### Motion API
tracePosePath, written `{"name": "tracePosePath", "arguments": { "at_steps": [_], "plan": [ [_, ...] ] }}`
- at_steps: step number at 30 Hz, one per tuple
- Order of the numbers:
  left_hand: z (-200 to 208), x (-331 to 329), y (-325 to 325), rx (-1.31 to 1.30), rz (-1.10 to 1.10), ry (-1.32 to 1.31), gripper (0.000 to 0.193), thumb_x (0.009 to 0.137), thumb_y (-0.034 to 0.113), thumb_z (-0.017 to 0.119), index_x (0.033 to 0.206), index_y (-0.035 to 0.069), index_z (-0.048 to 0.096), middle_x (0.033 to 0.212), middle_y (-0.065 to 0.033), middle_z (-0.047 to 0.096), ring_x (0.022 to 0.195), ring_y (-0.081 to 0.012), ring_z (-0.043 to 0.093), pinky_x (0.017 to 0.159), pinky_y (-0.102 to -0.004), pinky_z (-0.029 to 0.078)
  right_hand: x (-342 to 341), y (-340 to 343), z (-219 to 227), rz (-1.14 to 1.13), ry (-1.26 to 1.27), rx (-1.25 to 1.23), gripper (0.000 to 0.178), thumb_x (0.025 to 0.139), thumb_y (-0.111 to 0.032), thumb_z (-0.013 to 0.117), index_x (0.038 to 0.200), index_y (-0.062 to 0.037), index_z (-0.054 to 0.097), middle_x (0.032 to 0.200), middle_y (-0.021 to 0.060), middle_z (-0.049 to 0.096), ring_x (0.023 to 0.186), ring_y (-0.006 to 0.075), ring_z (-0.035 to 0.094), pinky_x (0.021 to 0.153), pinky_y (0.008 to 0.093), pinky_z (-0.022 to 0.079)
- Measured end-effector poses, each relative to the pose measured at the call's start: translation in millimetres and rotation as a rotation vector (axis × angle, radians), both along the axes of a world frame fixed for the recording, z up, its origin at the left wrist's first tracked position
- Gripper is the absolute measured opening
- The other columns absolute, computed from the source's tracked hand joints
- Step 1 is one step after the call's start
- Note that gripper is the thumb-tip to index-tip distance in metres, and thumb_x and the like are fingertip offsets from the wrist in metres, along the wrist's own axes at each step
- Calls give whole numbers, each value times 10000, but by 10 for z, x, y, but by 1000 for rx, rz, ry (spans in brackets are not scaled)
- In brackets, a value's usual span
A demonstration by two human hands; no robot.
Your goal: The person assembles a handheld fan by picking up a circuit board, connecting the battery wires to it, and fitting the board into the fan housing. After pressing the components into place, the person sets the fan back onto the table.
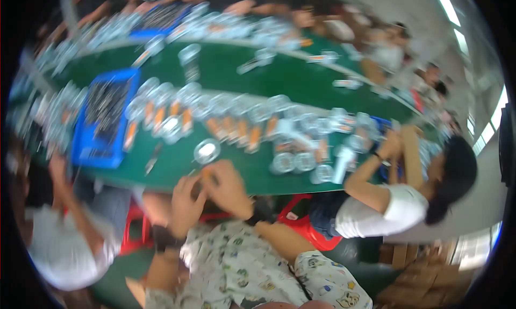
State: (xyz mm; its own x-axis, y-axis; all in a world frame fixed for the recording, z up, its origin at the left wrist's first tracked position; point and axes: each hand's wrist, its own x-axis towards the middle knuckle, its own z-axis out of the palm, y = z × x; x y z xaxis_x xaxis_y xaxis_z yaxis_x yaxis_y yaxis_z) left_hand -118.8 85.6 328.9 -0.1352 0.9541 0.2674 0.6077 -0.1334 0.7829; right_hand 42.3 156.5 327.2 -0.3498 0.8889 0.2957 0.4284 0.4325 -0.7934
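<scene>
Both of my hands are together at the near edge of the green table, blurred by motion. My right hand point(230, 186) has its fingers closed on a clear plastic piece point(207, 151) with a round head, and a bit of orange shows at the fingertips. My left hand point(186, 206) is just beside it with fingers bent inward. A thin light tip shows by its fingers, but what it grips is too blurred to make out. Left of them a small slim metal-looking piece point(153, 159) lies on the table.
A blue tray point(78, 142) of dark slim metal pieces stands at the left. Rows of round-headed clear pieces with orange strips point(242, 136) lie ahead. A co-worker in white point(382, 209) sits at the right, another point(72, 239) at the left. A red stool point(317, 237) stands near.
</scene>
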Motion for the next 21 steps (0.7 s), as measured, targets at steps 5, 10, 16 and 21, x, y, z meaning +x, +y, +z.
{"name": "tracePosePath", "arguments": {
  "at_steps": [5, 10, 16, 21],
  "plan": [
    [64, -549, 262, 111, 339, 389, 293, 855, 58, 777, 1143, 38, 728, 1133, -169, 670, 1040, -390, 636, 922, -479, 524, 147, 117, 34, -100, 19, 84, 204, 907, -61, 754, 1106, -43, 712, 1147, 175, 664, 1033, 366, 666, 890, 430, 551],
    [41, -831, 408, 70, 370, 531, 366, 849, 131, 789, 1194, 37, 711, 1156, -184, 662, 1093, -396, 617, 929, -495, 510, 156, 134, -68, -95, -1, 119, 172, 914, -76, 752, 1082, -56, 720, 1099, 157, 685, 1005, 358, 677, 872, 429, 555],
    [-94, -1170, 483, -10, 327, 447, 352, 846, 45, 718, 1195, 2, 699, 1024, -225, 661, 959, -436, 650, 840, -518, 529, 2, -29, -143, -71, -1, 59, 235, 935, -162, 751, 1155, -83, 726, 1182, 156, 661, 1036, 385, 666, 880, 448, 550],
    [-13, -1042, 766, -319, 272, 249, 363, 844, 0, 681, 1205, 28, 698, 1004, -203, 671, 968, -409, 663, 841, -512, 538, 104, -23, -117, -124, -24, 70, 233, 942, -180, 753, 1156, -90, 728, 1177, 153, 658, 1042, 381, 665, 881, 442, 551]
  ]
}}
